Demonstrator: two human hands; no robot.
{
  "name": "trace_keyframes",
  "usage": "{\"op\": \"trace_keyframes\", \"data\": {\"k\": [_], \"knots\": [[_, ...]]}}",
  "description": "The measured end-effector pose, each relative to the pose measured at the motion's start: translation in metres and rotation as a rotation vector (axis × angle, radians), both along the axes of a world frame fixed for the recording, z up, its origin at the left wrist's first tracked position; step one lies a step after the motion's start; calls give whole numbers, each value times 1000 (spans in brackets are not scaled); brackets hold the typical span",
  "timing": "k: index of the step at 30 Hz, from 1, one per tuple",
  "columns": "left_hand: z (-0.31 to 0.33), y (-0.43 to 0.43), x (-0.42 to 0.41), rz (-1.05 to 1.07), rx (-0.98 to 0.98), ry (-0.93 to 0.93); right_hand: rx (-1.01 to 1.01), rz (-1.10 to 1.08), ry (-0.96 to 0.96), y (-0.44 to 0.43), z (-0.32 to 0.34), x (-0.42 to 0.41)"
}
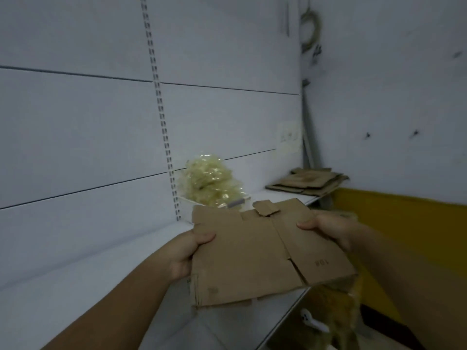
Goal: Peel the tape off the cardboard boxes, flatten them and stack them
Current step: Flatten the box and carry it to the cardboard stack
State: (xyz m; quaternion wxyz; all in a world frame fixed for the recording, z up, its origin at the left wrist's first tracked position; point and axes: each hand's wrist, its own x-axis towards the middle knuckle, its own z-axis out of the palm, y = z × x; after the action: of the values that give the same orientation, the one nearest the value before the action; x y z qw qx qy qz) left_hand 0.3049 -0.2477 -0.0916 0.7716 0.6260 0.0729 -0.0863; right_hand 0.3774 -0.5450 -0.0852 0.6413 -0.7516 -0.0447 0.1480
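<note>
Cardboard box (252, 251), apparently flat, in left hand (185, 253), right hand (328, 228).

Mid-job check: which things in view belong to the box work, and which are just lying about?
Part of the job:
- flattened box, gripped by left hand and right hand
- stack of flattened boxes on the shelf
- wad of peeled tape

Just lying about:
- coiled cable on the wall
- white object below the shelf, unclear

head cam, close, looking forward-down over shelf (121, 263)
</note>
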Motion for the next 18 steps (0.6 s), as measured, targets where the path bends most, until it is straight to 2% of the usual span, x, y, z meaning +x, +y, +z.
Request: {"op": "trace_keyframes", "data": {"k": [7, 18], "knots": [[-15, -86, 97, -104, 5, 31, -64, -267, -64, -77, -15, 38], [-35, -167, 272, -198, 2, 76, -156, -480, -97, -147, -24, 135]]}}
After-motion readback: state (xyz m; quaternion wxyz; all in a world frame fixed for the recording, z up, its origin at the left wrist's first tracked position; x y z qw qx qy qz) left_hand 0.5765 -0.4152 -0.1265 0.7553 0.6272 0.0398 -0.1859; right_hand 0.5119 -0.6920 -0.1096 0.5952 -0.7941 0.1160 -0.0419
